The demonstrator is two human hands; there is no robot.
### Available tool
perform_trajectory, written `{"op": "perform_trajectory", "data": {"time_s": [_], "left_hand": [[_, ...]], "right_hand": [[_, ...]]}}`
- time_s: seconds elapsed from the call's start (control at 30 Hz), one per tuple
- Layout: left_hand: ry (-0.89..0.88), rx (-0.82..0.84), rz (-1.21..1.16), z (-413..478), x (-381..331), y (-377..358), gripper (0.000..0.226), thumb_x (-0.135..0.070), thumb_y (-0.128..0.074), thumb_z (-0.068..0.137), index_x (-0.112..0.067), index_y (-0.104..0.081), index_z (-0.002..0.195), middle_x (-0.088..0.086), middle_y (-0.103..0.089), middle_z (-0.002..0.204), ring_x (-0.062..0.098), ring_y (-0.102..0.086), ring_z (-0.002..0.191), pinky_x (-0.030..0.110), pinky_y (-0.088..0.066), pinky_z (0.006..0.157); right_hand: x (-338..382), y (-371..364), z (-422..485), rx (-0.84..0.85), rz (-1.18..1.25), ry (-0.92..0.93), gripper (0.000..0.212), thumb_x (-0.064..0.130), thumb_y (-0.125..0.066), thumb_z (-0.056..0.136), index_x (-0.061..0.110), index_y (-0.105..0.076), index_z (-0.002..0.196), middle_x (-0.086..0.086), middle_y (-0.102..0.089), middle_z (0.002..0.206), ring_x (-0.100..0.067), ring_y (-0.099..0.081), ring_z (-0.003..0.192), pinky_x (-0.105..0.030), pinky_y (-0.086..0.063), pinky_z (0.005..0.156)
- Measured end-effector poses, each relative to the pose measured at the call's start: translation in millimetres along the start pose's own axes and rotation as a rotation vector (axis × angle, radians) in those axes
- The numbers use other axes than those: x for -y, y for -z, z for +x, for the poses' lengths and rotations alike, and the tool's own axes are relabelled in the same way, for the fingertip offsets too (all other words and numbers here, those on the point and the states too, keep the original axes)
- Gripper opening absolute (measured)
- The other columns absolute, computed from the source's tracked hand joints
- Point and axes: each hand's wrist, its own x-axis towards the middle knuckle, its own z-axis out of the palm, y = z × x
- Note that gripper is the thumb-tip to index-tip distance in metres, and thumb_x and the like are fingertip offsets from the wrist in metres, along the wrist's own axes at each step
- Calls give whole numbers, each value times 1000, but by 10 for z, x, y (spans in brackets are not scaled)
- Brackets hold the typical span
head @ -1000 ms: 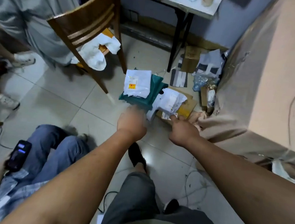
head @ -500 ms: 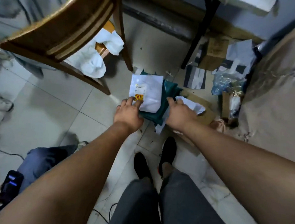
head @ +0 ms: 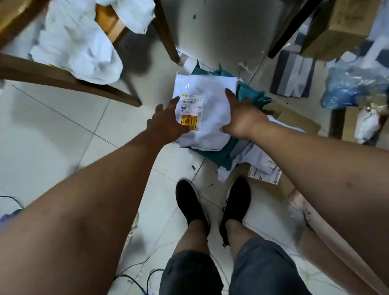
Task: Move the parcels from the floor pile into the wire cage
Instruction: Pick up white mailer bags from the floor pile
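Observation:
A white mailer parcel (head: 210, 97) with a barcode label and an orange sticker lies on top of a teal bag parcel (head: 249, 94) in the floor pile. My left hand (head: 167, 124) grips its left edge, thumb over the label. My right hand (head: 242, 118) presses on its right side, fingers spread over the top. Under them lie another white mailer (head: 257, 159) and a flat cardboard parcel (head: 293, 119). The wire cage is out of view.
A wooden chair (head: 61, 76) with white bags (head: 78, 42) under it stands to the left. A table leg (head: 293, 27), cardboard boxes (head: 345, 24) and a blue plastic bag (head: 354, 87) crowd the right. My shoes (head: 189, 200) stand just below the pile. Cables (head: 132, 279) lie on the floor.
The view has dropped closer over the pile. Both hands have moved forward from the pile's near edge onto the white mailer, one at each side.

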Motion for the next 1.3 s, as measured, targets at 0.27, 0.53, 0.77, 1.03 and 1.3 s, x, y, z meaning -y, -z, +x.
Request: {"op": "perform_trajectory", "data": {"time_s": [0.27, 0.53, 0.77, 1.03, 1.3], "left_hand": [[9, -16, -95, 693, 88, -528, 109, -42, -89, 74, -42, -23, 160, 12, -30, 149, 34, -46, 134, 44, -40, 115], [-44, -252, -8, 556, 16, -711, 101, -51, -89, 67, -46, -35, 153, 12, -35, 144, 38, -41, 129, 50, -44, 106], [-137, -325, 139, 82, -207, -484, 107, -49, -86, 68, -42, -26, 157, 18, -20, 154, 40, -42, 131, 52, -39, 105], [-162, -325, -29, -814, -411, 1, 102, -49, -86, 63, -50, -29, 148, 4, -14, 148, 34, -32, 128, 48, -46, 104], [-362, -355, -18, -1936, -656, 666, 103, -46, -93, 63, -43, -39, 151, -3, 1, 164, 42, -27, 138, 47, -40, 111]], "right_hand": [[-134, -554, 605, 22, 58, -2, 116, 51, -74, 84, 41, 13, 159, -28, -8, 161, -47, -40, 138, -44, -44, 107], [-108, -728, 464, -158, 149, -50, 112, 50, -75, 82, 41, 4, 160, -26, -8, 157, -54, -39, 130, -50, -45, 106], [32, -485, -61, -317, 156, -80, 111, 52, -76, 78, 48, 0, 158, -17, -21, 146, -46, -43, 124, -52, -51, 96], [259, 91, -1034, -368, 139, -74, 111, 51, -82, 74, 52, -7, 156, -11, -25, 138, -39, -45, 116, -42, -53, 79], [476, 730, -2325, -370, 149, -79, 111, 54, -83, 74, 50, -8, 157, -11, -27, 139, -38, -48, 120, -42, -53, 85]]}}
